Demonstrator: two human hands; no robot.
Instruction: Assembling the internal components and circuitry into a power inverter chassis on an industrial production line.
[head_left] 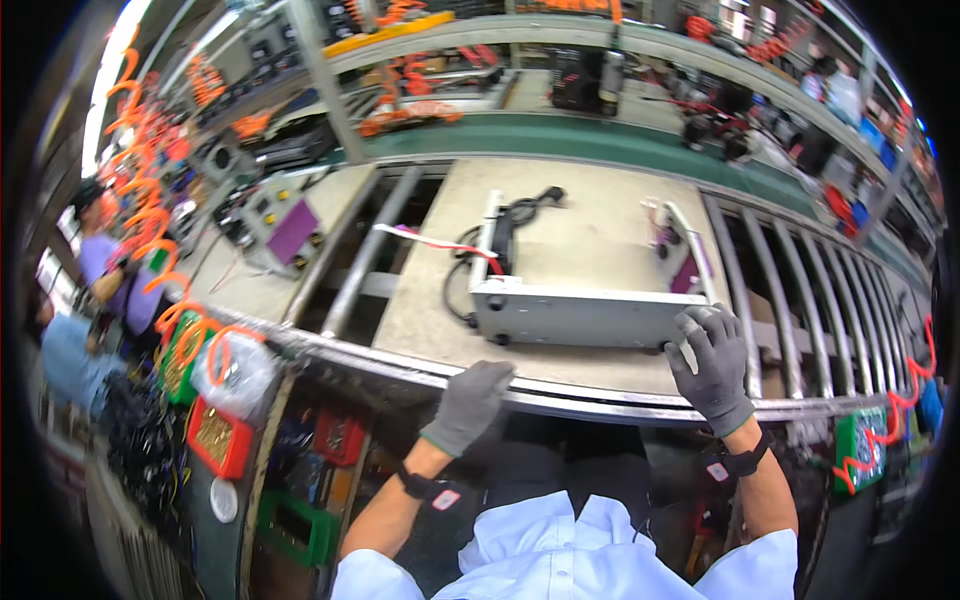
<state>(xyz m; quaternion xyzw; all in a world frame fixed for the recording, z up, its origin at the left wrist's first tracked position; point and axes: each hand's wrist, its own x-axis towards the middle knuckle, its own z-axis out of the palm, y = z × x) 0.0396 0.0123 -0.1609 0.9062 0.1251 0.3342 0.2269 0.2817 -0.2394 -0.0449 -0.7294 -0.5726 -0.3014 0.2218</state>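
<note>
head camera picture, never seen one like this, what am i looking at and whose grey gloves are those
It is a fisheye view from a camera worn on a worker's head, looking down, so straight edges bend. The left hand in a grey glove rests on the steel rail of the conveyor. The right hand in a grey glove touches the near right corner of an open grey sheet-metal chassis, which lies on a beige board with a black cable inside. Neither hand grips anything.

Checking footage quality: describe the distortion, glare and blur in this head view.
Head view: strong fisheye, so the metal rail and rollers bow toward a black rim; a window strip at upper left is blown out; the centre is sharp on the grey metal case and both gloved hands, left and right; the edges are soft.
</note>
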